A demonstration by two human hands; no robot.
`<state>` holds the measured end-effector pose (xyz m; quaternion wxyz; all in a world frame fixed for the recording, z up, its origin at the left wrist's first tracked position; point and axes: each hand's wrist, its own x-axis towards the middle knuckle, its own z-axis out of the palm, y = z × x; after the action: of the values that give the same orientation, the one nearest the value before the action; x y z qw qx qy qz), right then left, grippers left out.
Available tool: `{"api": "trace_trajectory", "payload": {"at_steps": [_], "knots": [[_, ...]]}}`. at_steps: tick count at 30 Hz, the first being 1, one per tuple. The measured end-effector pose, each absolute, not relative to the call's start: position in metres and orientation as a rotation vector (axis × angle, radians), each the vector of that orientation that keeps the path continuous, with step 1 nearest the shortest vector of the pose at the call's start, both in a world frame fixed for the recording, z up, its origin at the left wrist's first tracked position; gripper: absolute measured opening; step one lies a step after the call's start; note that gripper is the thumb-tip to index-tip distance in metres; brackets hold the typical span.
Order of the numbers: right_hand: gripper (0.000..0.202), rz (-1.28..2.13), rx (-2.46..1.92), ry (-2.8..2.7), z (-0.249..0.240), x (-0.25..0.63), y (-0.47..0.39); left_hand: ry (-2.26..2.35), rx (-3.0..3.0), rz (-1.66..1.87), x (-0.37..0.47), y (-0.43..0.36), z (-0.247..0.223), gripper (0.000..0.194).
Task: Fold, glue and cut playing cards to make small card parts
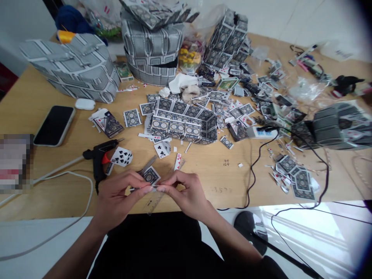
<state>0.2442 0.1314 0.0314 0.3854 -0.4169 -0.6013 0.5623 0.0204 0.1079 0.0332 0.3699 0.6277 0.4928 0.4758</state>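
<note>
Near the table's front edge, my left hand point(119, 193) and my right hand point(187, 192) meet fingertip to fingertip. Both pinch a thin pale strip of card point(154, 186), seen almost edge-on; its ends are hidden by the fingers. Just beyond the fingers lies a blue-backed playing card point(151, 175), with a grey blade point(148, 164) beside it. A clear ruler point(157, 202) runs slantwise beneath my right hand. Close to it is a cut strip with red diamonds point(177, 161). An open box made of joined playing cards point(183, 124) stands farther back.
Left of my hands lie a black glue gun point(100, 159), its pale cord, and a phone point(54, 126). Woven card bags point(78, 68) and a round basket point(151, 50) stand behind. Loose cards point(302, 182) and a black cable point(252, 174) are at the right.
</note>
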Motion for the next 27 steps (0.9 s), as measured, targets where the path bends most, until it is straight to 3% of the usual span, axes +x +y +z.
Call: {"api": "trace_trajectory", "payload": {"at_steps": [6, 18, 27], "knots": [[0.018, 1.437, -1.057, -1.558, 0.035, 0.249, 0.134, 1.212, 1.47, 1.192, 0.013, 0.108, 0.029, 0.017], [0.026, 1.483, -1.111, -1.491, 0.032, 0.243, 0.138, 1.583, 1.444, 1.083, 0.014, 0.104, 0.028, 0.015], [0.03, 1.469, -1.063, -1.219, 0.029, 0.241, 0.144, 1.437, 1.416, 0.941, 0.02, 0.109, 0.034, 0.02]]}}
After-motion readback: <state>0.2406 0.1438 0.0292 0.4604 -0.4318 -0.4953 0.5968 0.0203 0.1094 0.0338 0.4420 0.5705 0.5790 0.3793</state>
